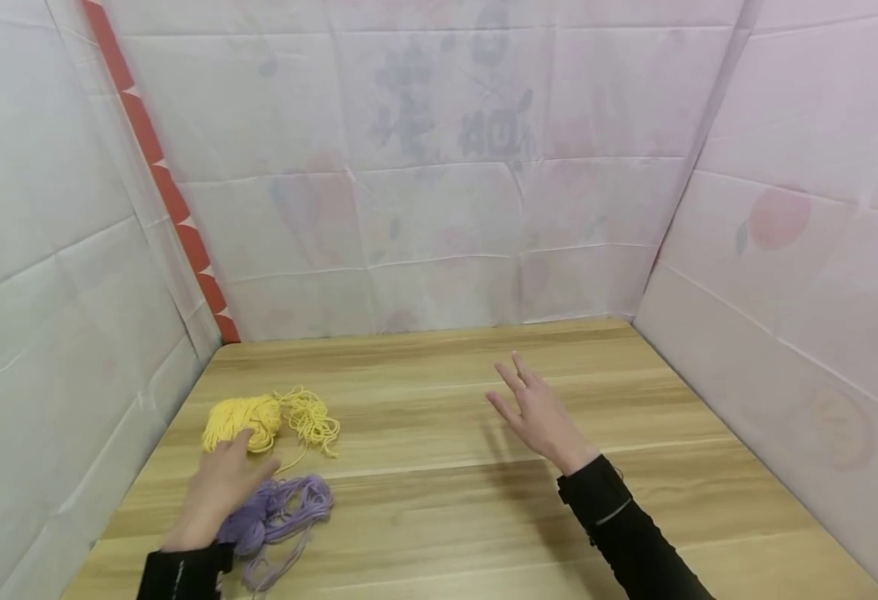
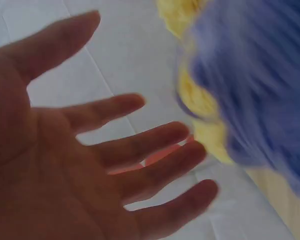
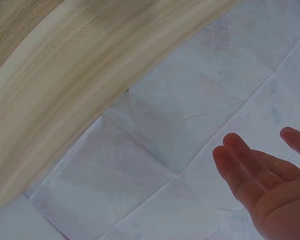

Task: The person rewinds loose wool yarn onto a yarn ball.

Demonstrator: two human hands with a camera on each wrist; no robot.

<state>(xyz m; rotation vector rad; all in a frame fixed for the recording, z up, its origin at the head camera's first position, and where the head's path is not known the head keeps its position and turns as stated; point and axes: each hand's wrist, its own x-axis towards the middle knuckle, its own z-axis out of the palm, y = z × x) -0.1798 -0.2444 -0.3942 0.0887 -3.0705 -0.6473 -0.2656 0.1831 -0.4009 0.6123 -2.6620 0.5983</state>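
A skein of yellow yarn (image 1: 239, 420) lies at the left of the wooden table, with a loose tangle of its strands (image 1: 311, 419) to its right. Nearer the front is purple yarn (image 1: 288, 510), loosely looped and partly hidden by my left arm. My left hand (image 1: 221, 483) hovers beside both yarns with fingers spread. In the left wrist view, the palm of that hand (image 2: 85, 155) holds nothing, and the purple yarn (image 2: 260, 85) looms in front of the yellow. Over the right half of the table, my right hand (image 1: 539, 417) hangs with fingers extended and nothing in them.
The wooden table (image 1: 439, 517) is bounded by pale, creased sheeting at the back (image 1: 439, 208), left (image 1: 48, 275) and right (image 1: 799, 250). A red strip (image 1: 157, 167) runs down the back left corner.
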